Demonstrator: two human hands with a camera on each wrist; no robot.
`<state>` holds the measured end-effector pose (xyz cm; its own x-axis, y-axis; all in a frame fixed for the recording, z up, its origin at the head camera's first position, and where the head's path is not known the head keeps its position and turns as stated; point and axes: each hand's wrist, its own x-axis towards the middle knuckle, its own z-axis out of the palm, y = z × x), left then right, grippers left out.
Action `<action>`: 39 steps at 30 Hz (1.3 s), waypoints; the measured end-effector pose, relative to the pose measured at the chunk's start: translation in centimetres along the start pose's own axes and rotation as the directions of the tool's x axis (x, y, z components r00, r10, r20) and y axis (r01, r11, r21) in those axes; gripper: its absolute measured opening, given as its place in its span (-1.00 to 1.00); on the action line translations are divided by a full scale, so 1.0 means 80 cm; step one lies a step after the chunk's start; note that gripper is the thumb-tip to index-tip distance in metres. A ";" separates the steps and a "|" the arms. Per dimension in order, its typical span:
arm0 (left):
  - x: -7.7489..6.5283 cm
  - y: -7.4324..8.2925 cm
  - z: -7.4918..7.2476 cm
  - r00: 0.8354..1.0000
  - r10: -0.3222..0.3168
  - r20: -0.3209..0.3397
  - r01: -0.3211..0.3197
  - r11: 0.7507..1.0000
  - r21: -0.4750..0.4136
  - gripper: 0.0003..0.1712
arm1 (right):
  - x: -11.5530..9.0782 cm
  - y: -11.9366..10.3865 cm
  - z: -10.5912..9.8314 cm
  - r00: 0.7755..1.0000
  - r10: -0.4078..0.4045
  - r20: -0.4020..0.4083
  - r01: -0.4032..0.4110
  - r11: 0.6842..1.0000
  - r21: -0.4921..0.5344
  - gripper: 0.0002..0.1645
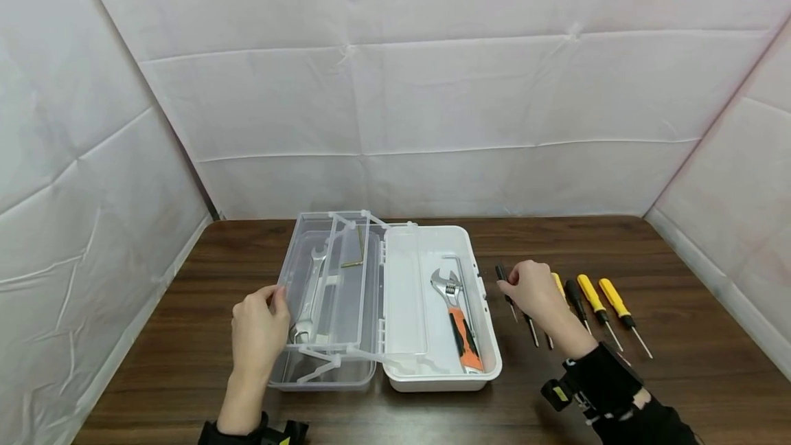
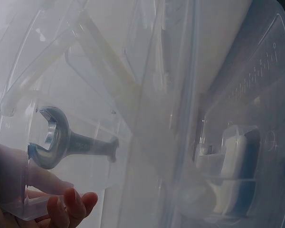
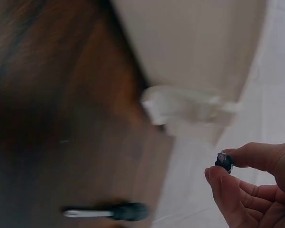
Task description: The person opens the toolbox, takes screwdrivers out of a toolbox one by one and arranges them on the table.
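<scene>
On the table stands a toolbox, its white base (image 1: 404, 380) on the right and its clear lid section with a tray (image 1: 346, 301) folded out to the left. My left hand (image 1: 259, 328) grips the tray's outer left edge, fingers curled round the clear plastic in the left wrist view. An open-end wrench (image 2: 61, 142) and a brass hex key (image 1: 353, 264) lie in that tray. Beside the base's right wall, my right hand (image 1: 540, 294) pinches a small black-handled screwdriver (image 1: 501, 272) between thumb and fingertips; the right wrist view shows it nearly end-on.
Inside the base lie an orange-handled adjustable wrench (image 1: 463, 338) and a silver hex key (image 1: 465, 290). Right of my right hand are a black screwdriver (image 1: 574, 296) and yellow screwdrivers (image 1: 590, 291), with more partly under the hand. White sheets (image 1: 395, 101) wall the wooden table.
</scene>
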<state>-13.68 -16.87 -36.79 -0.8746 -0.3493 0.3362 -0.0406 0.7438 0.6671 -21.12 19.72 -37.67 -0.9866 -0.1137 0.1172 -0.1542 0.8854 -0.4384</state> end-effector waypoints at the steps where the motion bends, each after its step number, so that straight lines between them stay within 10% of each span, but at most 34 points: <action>1: 0.000 0.000 0.000 1.000 0.001 -0.001 -0.001 1.000 0.000 -0.70 | 0.002 0.006 0.005 1.000 0.006 0.002 -0.006 1.000 -0.009 -0.47; 27: 0.000 -0.003 0.001 1.000 0.012 -0.018 -0.012 1.000 -0.010 -0.71 | 0.026 0.039 0.047 0.970 0.205 0.133 -0.173 0.960 -0.221 -0.67; 39: 0.001 -0.001 0.001 1.000 0.014 -0.016 -0.014 1.000 -0.006 -0.72 | 0.007 0.025 0.029 0.991 0.133 0.029 -0.133 0.991 -0.021 -0.64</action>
<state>-13.80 -16.92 -36.89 -0.8670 -0.3481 0.3565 -0.0252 0.7453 0.6663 -22.12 20.37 -40.56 -0.9995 -0.0076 0.0321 -0.0207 0.9020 -0.4312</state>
